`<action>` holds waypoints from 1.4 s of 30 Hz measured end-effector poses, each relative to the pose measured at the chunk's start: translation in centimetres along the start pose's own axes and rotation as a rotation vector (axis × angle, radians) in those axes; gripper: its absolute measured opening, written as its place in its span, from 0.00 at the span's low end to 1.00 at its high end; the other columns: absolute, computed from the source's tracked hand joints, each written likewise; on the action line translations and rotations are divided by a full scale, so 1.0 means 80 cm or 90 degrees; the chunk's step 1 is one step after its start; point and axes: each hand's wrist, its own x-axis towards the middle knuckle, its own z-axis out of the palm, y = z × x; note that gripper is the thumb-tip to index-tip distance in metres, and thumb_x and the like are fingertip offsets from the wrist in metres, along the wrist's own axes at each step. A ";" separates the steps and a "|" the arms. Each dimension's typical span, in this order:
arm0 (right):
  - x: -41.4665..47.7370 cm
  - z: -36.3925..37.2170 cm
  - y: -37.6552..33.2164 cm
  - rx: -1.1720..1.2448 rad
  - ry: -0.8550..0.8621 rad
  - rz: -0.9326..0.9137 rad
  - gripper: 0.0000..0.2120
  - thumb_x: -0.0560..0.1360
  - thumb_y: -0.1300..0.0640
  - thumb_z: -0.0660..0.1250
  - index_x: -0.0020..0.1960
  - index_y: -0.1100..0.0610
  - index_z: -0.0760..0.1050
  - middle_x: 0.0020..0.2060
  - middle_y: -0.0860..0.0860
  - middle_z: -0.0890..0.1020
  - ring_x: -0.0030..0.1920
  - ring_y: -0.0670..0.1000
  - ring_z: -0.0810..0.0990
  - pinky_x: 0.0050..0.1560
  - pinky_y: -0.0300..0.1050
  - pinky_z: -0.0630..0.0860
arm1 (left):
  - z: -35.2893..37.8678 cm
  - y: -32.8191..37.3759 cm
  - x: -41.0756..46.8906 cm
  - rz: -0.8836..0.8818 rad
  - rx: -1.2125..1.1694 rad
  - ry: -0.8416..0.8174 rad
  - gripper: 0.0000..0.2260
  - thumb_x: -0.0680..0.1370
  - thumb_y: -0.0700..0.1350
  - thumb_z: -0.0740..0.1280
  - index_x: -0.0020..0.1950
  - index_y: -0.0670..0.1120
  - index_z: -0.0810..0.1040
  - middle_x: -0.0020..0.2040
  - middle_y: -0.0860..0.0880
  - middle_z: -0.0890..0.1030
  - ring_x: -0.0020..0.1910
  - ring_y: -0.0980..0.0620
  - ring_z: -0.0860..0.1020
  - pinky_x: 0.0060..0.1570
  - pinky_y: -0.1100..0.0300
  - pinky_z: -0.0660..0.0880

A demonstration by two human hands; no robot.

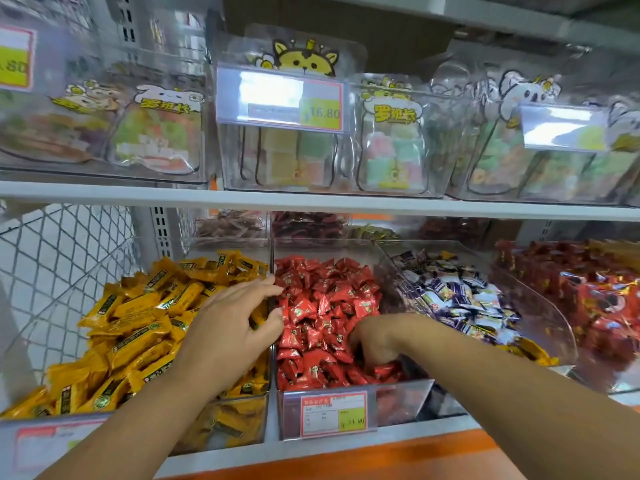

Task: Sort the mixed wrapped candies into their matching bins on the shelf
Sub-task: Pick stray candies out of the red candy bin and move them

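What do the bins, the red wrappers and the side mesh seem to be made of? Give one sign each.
Bins: clear rigid plastic, perhaps acrylic, glossy; candies show through the walls.
Red wrappers: thin shiny film, plastic or foil; crinkled, with glints.
Side mesh: probably white-coated metal wire; thin strands crossing in diamonds.

glossy candy wrappers (318,306), clear plastic bins (398,400)
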 end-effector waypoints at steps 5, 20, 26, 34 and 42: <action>-0.004 0.007 0.010 0.071 0.041 -0.045 0.13 0.76 0.62 0.65 0.58 0.62 0.79 0.51 0.55 0.82 0.50 0.55 0.79 0.43 0.39 0.72 | 0.000 0.001 -0.002 -0.003 -0.001 0.003 0.30 0.69 0.66 0.49 0.66 0.59 0.74 0.70 0.63 0.69 0.70 0.62 0.65 0.70 0.59 0.61; -0.082 -0.031 0.105 0.487 0.678 0.030 0.05 0.74 0.56 0.71 0.50 0.51 0.79 0.41 0.48 0.83 0.39 0.49 0.80 0.41 0.41 0.72 | 0.001 -0.002 -0.001 0.000 -0.007 0.010 0.20 0.75 0.62 0.57 0.66 0.60 0.73 0.69 0.65 0.67 0.68 0.65 0.64 0.70 0.58 0.61; -0.104 -0.009 0.156 0.393 0.544 0.147 0.08 0.77 0.54 0.68 0.55 0.52 0.81 0.49 0.48 0.83 0.49 0.50 0.80 0.49 0.44 0.74 | -0.001 -0.001 -0.001 0.001 0.000 0.002 0.18 0.76 0.58 0.60 0.66 0.60 0.73 0.68 0.66 0.66 0.68 0.64 0.64 0.69 0.58 0.62; -0.080 -0.016 -0.012 0.183 0.076 -0.148 0.26 0.78 0.41 0.62 0.74 0.38 0.60 0.72 0.47 0.68 0.68 0.50 0.70 0.67 0.46 0.67 | 0.000 0.001 -0.002 -0.008 0.001 -0.001 0.18 0.77 0.59 0.60 0.66 0.59 0.73 0.69 0.65 0.67 0.69 0.62 0.65 0.68 0.59 0.62; 0.011 0.017 -0.062 0.077 -0.081 0.018 0.53 0.72 0.46 0.72 0.75 0.42 0.31 0.75 0.57 0.30 0.75 0.65 0.53 0.69 0.61 0.65 | 0.002 0.003 -0.002 -0.012 -0.005 -0.032 0.29 0.71 0.66 0.50 0.68 0.59 0.71 0.71 0.64 0.65 0.70 0.63 0.64 0.69 0.60 0.61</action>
